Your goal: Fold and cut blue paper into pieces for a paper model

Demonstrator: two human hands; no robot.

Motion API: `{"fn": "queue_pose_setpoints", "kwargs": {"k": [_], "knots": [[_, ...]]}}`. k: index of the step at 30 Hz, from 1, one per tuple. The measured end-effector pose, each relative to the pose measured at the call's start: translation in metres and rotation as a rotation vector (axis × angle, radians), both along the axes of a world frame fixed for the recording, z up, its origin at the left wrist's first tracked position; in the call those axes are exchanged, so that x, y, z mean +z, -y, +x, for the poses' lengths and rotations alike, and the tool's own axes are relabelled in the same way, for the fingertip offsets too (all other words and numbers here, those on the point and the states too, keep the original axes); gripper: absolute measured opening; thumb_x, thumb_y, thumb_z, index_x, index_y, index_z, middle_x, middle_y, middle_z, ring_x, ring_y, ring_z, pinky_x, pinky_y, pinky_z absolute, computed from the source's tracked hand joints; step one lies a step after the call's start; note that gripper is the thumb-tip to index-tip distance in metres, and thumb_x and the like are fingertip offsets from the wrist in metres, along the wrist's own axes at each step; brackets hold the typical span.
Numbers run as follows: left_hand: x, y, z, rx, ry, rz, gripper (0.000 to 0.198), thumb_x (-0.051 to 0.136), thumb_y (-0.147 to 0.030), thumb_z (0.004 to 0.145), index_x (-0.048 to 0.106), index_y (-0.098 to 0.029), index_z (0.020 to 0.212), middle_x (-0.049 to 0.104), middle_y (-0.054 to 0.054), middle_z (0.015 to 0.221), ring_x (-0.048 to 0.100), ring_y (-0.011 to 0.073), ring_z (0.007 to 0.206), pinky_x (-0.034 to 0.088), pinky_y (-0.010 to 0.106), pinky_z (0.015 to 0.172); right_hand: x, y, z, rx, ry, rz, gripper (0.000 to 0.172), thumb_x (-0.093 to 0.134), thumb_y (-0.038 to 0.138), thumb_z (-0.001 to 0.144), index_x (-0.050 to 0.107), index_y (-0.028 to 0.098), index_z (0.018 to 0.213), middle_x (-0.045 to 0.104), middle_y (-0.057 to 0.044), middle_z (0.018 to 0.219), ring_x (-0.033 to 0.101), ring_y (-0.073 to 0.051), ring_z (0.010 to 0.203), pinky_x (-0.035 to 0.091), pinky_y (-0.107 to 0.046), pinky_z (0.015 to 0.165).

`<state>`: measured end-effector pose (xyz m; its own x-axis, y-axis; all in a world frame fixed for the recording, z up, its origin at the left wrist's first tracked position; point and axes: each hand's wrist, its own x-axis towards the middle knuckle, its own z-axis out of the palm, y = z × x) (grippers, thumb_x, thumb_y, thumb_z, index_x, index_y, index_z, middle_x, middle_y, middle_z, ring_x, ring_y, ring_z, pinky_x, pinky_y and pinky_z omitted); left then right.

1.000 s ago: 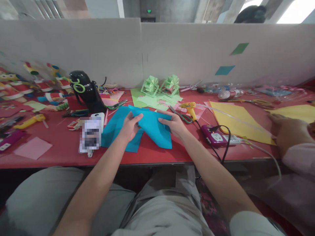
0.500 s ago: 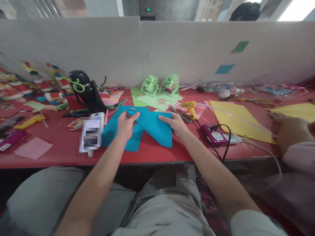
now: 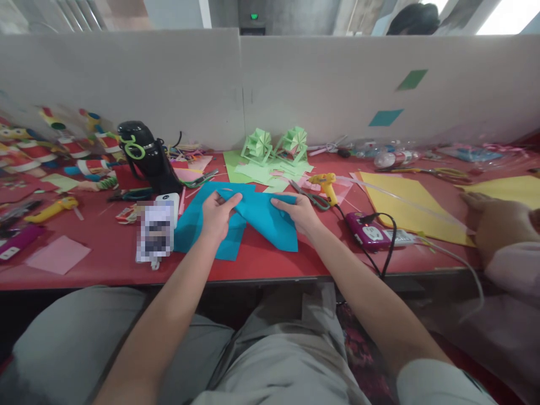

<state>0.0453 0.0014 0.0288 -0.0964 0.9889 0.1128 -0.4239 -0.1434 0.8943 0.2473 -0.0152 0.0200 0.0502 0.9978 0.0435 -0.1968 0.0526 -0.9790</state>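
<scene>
A teal paper sheet [image 3: 265, 222] lies folded over on the red table [image 3: 261, 264] right in front of me. My left hand [image 3: 216, 216] pinches its upper left corner, thumb on top. My right hand [image 3: 297, 212] grips the sheet's right edge with fingers curled over it. A second teal sheet [image 3: 192, 228] lies flat underneath, sticking out to the left. Between my hands the upper sheet sags into a fold.
A black bottle [image 3: 145, 154] and a phone [image 3: 156, 232] sit to the left. Green paper models [image 3: 276, 147], scissors [image 3: 310, 197], a yellow glue gun [image 3: 324, 184] and a purple power strip [image 3: 371, 230] lie around. Another person's hand [image 3: 495, 225] rests on yellow paper [image 3: 411, 205] at right.
My hands have drawn slightly closer together, and the upper teal sheet's lower right corner has pulled in and up a little. The other person's hand stays on the yellow paper.
</scene>
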Motion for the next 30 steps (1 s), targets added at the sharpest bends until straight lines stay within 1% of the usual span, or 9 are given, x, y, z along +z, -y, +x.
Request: {"fn": "queue_pose_setpoints", "kwargs": {"k": [4,11,14,17,18,20,23,26,30], "knots": [[0.0001,0.0006,-0.0002,0.011,-0.003,0.002,0.042,0.09,-0.029,0.051,0.061,-0.017,0.079,0.064,-0.003,0.069,0.062,0.0118,0.063,0.05,0.024,0.06,0.0001,0.0001,0.0,-0.009,0.014,0.011,0.042,0.089,0.042,0.053,0.077,0.021,0.088,0.074,-0.003,0.078,0.065,-0.018,0.068,0.052,-0.032,0.065],[-0.0017,-0.0012,-0.0009,0.024,0.017,0.0,0.042,0.09,-0.026,0.052,0.06,-0.018,0.08,0.061,-0.004,0.066,0.061,0.0111,0.062,0.048,0.022,0.057,0.0026,0.002,-0.0005,0.01,0.006,0.013,0.042,0.089,0.042,0.053,0.077,0.022,0.087,0.074,-0.004,0.079,0.066,-0.019,0.071,0.052,-0.035,0.069],[-0.0016,-0.0004,-0.0021,0.027,-0.01,0.007,0.046,0.09,-0.027,0.053,0.063,-0.02,0.09,0.055,-0.007,0.061,0.059,0.0106,0.057,0.047,0.021,0.054,0.0024,0.002,-0.0002,-0.003,0.024,0.013,0.04,0.088,0.043,0.054,0.076,0.022,0.087,0.074,-0.004,0.079,0.066,-0.02,0.072,0.051,-0.034,0.068],[0.0007,0.0018,-0.0029,0.012,-0.024,0.018,0.054,0.089,-0.028,0.055,0.064,-0.022,0.102,0.06,-0.005,0.066,0.061,0.0118,0.06,0.048,0.022,0.055,0.0021,0.0018,0.0009,-0.008,0.031,0.015,0.038,0.087,0.042,0.056,0.076,0.023,0.086,0.074,-0.003,0.078,0.065,-0.019,0.071,0.05,-0.033,0.067],[0.0018,0.0024,-0.003,0.005,-0.022,0.022,0.053,0.088,-0.028,0.056,0.063,-0.022,0.102,0.064,-0.003,0.071,0.062,0.0125,0.063,0.049,0.023,0.056,0.0021,0.0017,0.0014,-0.009,0.03,0.014,0.037,0.087,0.042,0.056,0.076,0.023,0.086,0.073,-0.002,0.078,0.064,-0.019,0.07,0.05,-0.033,0.066],[0.0039,0.0031,-0.0035,-0.002,-0.018,0.032,0.046,0.087,-0.029,0.057,0.063,-0.021,0.096,0.069,0.001,0.08,0.063,0.0133,0.067,0.049,0.023,0.057,0.0022,0.0018,0.0025,-0.013,0.029,0.012,0.036,0.087,0.041,0.057,0.076,0.023,0.086,0.072,-0.002,0.076,0.063,-0.018,0.068,0.049,-0.032,0.064],[0.0057,0.0025,-0.0047,0.004,-0.015,0.04,0.039,0.086,-0.029,0.057,0.06,-0.019,0.084,0.073,0.004,0.088,0.062,0.0125,0.068,0.047,0.021,0.055,0.0021,0.0017,0.0036,-0.014,0.031,0.013,0.037,0.087,0.04,0.056,0.077,0.022,0.086,0.072,-0.002,0.074,0.061,-0.016,0.066,0.048,-0.031,0.062],[0.0053,0.0008,-0.0063,0.007,-0.011,0.039,0.038,0.086,-0.028,0.057,0.06,-0.018,0.082,0.074,0.005,0.089,0.061,0.0117,0.067,0.045,0.021,0.055,0.0015,0.0015,0.0039,-0.011,0.027,0.01,0.038,0.087,0.04,0.055,0.076,0.022,0.087,0.071,-0.001,0.073,0.06,-0.015,0.064,0.047,-0.03,0.062],[0.0032,-0.0016,-0.0072,0.016,0.004,0.041,0.038,0.087,-0.027,0.056,0.06,-0.018,0.08,0.073,0.004,0.085,0.061,0.0116,0.067,0.044,0.02,0.055,0.0012,0.0016,0.004,-0.016,0.035,0.0,0.039,0.087,0.041,0.055,0.076,0.022,0.088,0.071,0.0,0.073,0.06,-0.015,0.063,0.046,-0.03,0.061]]}}
